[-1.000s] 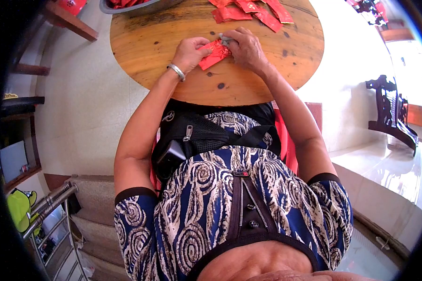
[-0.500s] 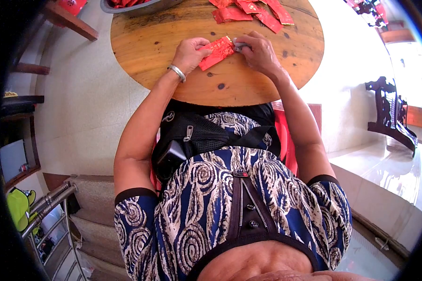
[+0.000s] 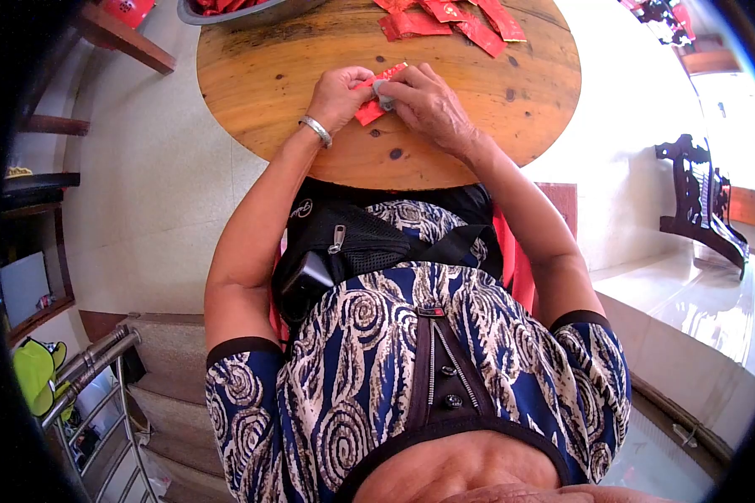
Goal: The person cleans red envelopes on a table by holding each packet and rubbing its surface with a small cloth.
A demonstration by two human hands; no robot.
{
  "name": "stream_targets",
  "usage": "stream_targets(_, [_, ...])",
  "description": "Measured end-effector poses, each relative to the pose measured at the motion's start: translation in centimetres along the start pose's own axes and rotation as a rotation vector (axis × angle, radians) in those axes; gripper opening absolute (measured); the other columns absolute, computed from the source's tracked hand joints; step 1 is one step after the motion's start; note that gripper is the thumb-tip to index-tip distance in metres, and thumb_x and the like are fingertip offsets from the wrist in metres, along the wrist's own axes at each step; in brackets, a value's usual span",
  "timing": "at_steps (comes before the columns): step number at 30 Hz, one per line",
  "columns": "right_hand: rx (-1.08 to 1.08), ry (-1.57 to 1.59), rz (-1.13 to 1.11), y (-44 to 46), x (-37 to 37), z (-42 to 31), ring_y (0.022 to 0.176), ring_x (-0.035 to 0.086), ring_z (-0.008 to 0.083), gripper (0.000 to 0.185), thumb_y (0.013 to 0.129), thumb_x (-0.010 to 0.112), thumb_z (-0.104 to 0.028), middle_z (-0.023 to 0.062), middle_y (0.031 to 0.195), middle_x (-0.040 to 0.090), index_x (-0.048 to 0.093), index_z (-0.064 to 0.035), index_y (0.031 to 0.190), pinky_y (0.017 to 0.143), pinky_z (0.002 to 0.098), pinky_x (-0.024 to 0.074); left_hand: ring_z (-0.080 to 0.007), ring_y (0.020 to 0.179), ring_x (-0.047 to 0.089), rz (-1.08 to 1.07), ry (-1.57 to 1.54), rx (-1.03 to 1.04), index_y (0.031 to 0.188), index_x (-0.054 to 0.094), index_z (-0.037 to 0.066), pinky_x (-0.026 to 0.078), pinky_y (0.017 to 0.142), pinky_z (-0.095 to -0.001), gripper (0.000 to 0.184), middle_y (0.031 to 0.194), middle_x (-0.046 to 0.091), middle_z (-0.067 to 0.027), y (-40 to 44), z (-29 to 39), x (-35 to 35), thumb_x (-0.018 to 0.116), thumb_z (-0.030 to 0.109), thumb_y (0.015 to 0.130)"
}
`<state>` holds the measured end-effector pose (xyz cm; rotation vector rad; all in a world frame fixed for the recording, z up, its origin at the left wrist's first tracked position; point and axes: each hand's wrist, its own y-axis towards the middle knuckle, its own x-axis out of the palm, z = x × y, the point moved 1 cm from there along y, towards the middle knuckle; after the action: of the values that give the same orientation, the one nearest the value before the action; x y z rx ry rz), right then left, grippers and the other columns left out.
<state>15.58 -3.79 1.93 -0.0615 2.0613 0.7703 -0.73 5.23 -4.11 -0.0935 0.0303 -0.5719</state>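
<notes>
My left hand [image 3: 339, 99] is closed on the left edge of a small red packet [image 3: 369, 111] with gold print, held just over the round wooden table [image 3: 310, 142]. A silver bangle circles my left wrist. My right hand [image 3: 425, 102] lies over the packet's right part, its fingers pinching a small grey-white wad [image 3: 383, 95], perhaps a cloth, against the packet's face. The fingers and the wad hide much of the packet. Beyond my hands, several similar red packets [image 3: 478, 33] lie in a loose pile on the table.
A grey metal basin [image 3: 252, 15] holding red packets stands at the table's far left edge. A carved dark wooden chair [image 3: 688, 193] is at right. Stairs with a metal railing [image 3: 88, 360] lie at lower left.
My right hand has moved left with the grey-white wad, from the packet's right end onto its middle. My left hand keeps its hold and has barely moved.
</notes>
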Motion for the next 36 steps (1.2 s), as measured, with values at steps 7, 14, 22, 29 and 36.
stream_targets(7, [0.144,-0.023,0.083,-0.5,0.2,2.8,0.093,0.056,0.0349,0.022,0.078,0.060,-0.006,0.0151,0.092,0.058,0.067,-0.0087,0.098,0.081,0.0423,0.0484,-0.0067,0.071,0.062,0.027,0.085,0.022,0.100,0.066,-0.002,0.051,0.065,-0.0218,0.016,0.086,0.070,-0.0037,-0.2,0.1,0.0,0.067,0.004,0.085])
stream_targets(14, [0.197,-0.078,0.006,-1.2,-0.5,4.5,0.094,0.056,0.0355,0.023,0.078,0.060,-0.008,0.0153,0.093,0.058,0.066,-0.0078,0.100,0.083,0.0435,0.0481,-0.0068,0.071,0.062,0.036,0.075,0.019,0.099,0.066,-0.002,0.051,0.065,-0.0218,0.016,0.086,0.070,-0.0040,-0.3,0.2,0.2,0.067,0.003,0.084])
stream_targets(22, [0.135,-0.186,-0.030,-1.2,-1.9,3.7,0.093,0.057,0.0330,0.017,0.078,0.060,-0.012,0.0116,0.093,0.059,0.065,-0.0116,0.094,0.080,0.0431,0.0487,-0.0070,0.070,0.061,0.039,0.054,0.003,0.099,0.066,-0.002,0.051,0.063,-0.0215,0.015,0.085,0.070,-0.0041,-0.3,0.3,0.1,0.067,0.002,0.084])
stream_targets(29, [0.295,-0.223,-0.072,-1.9,-3.4,5.3,0.091,0.057,0.0329,0.020,0.074,0.060,-0.016,0.0113,0.093,0.059,0.066,-0.0131,0.093,0.080,0.0439,0.0482,-0.0071,0.077,0.062,0.028,0.020,0.015,0.102,0.064,-0.003,0.051,0.068,-0.0210,0.018,0.092,0.069,-0.0042,-1.0,1.5,-0.2,0.066,0.000,0.085])
stream_targets(36, [0.244,-0.105,0.200,-1.0,-4.7,4.3,0.091,0.059,0.0307,0.031,0.074,0.067,-0.024,0.0122,0.093,0.062,0.068,-0.0072,0.100,0.083,0.0405,0.0478,-0.0075,0.087,0.062,-0.027,-0.270,0.128,0.109,0.061,-0.001,0.051,0.078,-0.0212,0.020,0.100,0.067,-0.0038,-1.4,2.8,0.1,0.061,0.000,0.089])
